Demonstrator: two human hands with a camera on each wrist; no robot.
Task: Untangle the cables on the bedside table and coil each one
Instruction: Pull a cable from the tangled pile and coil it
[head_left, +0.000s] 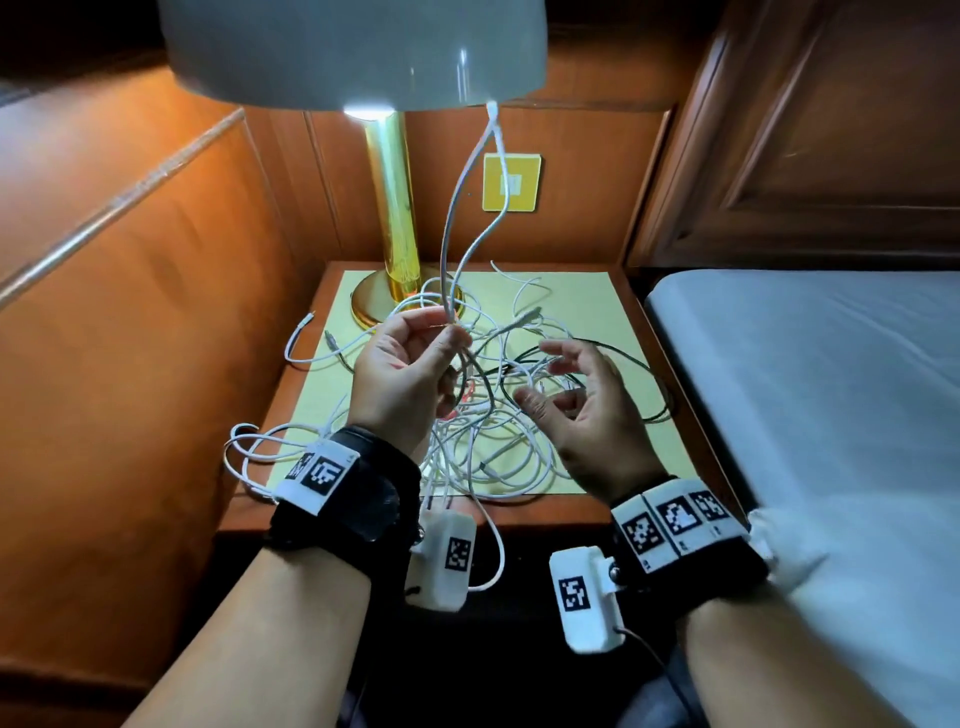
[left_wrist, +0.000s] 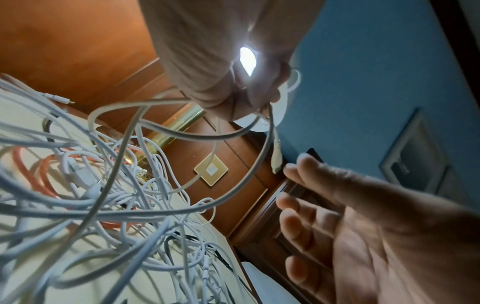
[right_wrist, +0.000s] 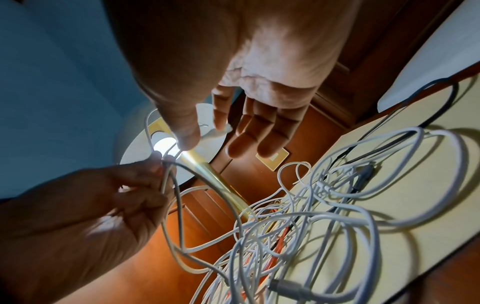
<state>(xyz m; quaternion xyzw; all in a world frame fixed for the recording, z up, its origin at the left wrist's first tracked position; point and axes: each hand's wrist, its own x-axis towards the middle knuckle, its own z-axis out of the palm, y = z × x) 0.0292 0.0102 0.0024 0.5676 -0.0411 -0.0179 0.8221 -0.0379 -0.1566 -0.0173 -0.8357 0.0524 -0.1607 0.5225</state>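
The left hand (head_left: 402, 374) is raised above the surface (head_left: 582, 296) and pinches a white cable (head_left: 470, 176) between thumb and fingertips. From this pinch the cable stands up in a tall narrow loop, and its top end with the plug reaches almost the rim of the lampshade (head_left: 353, 47). Below the pinch the same cable goes down into the tangle (head_left: 498, 415).

The right hand (head_left: 587, 415) is just beside the left one, a little lower. Its palm faces the left hand, the fingers are spread and only lightly bent, and it holds nothing. In the right wrist view the fingers (right_wrist: 259, 131) hang free above the cables.

The tangle lies in the middle of the surface, on a pale yellow mat (head_left: 587, 306). Most cables are white. A black cable (head_left: 623, 358) makes a wide loop on the side near the bed (head_left: 810, 395), and an orange cable (left_wrist: 44, 174) is partly buried under the white ones. Some white loops (head_left: 249, 452) hang over the front left corner of the surface, and one loose end (head_left: 301, 327) lies at the left edge of the mat.

The lamp (head_left: 395, 208) with a brass stem stands at the back of the surface, and its base touches the back of the tangle. On the wooden wall behind is a yellow switch plate (head_left: 511, 182).
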